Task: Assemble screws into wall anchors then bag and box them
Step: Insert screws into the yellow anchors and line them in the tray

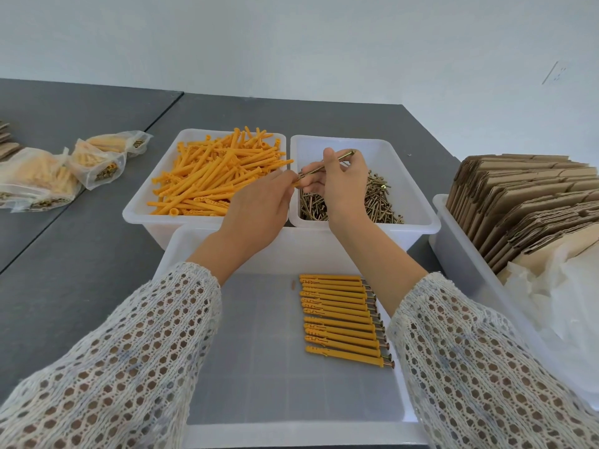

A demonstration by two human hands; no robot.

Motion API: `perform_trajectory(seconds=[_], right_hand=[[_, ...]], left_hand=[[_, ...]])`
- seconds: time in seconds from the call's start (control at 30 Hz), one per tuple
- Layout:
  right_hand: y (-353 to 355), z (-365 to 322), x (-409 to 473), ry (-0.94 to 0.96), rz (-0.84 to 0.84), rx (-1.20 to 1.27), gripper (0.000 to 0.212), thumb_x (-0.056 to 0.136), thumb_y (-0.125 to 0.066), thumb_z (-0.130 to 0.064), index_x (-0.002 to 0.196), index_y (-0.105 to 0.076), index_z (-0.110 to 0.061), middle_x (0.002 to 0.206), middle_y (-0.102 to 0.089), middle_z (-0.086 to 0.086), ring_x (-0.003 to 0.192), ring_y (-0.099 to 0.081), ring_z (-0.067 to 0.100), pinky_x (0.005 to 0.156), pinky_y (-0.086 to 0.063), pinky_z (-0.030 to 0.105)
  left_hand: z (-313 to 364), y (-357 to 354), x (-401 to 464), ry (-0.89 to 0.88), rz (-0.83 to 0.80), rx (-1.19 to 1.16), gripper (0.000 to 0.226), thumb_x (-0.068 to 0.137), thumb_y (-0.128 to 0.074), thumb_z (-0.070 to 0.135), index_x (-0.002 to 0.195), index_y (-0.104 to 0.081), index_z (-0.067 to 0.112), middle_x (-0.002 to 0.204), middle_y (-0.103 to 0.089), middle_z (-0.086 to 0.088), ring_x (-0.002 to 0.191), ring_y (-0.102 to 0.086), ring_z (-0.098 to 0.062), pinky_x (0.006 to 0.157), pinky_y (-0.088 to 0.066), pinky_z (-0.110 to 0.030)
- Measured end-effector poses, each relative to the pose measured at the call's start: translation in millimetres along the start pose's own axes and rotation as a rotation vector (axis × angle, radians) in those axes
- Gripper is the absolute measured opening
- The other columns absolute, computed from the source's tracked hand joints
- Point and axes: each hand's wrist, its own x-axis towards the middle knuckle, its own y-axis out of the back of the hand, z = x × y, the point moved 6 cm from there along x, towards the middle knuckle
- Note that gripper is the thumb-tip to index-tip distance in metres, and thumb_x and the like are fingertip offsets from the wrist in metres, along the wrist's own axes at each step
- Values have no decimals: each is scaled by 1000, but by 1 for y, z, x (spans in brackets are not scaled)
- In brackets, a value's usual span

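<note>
A long screw [325, 164] is pinched in the right hand [337, 186], its tip being lined up with the mouth of an orange anchor [295, 184] pinched by the left hand [256, 209], so the assembly step looks to be in hand. The pair is held above the seam between the anchor bin [146, 202], just left of the hands, and the screw bin [418, 196] under the right one. Finished anchors [340, 319] are laid in the tray [259, 367] below the wrists. Next, a straight push or twist is probably needed. Filled bags [94, 163] sit far left on the bench [64, 254], flat cartons [518, 202] far right.
</note>
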Motion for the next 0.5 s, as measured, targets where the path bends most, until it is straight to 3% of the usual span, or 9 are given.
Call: perform_trajectory(seconds=[0.23,0.5], right_hand=[[13,0,4,-31,105,60,13,105,-42,-12,93,-40,-10,69,-66,16,45,-61,20,46,-52,28],[-8,7,-3,-125,-85,6,13,106,-40,-14,102,-46,-3,71,-63,18,47,-62,20,46,-51,28]], left_hand=[[0,1,0,2,19,-50,26,107,-36,17,113,-60,13,104,-64,-1,85,-59,-23,70,-49,-47],[-1,3,0,-5,46,-111,22,106,-38,15,104,-58,7,86,-51,5,74,-50,-21,62,-41,-37]])
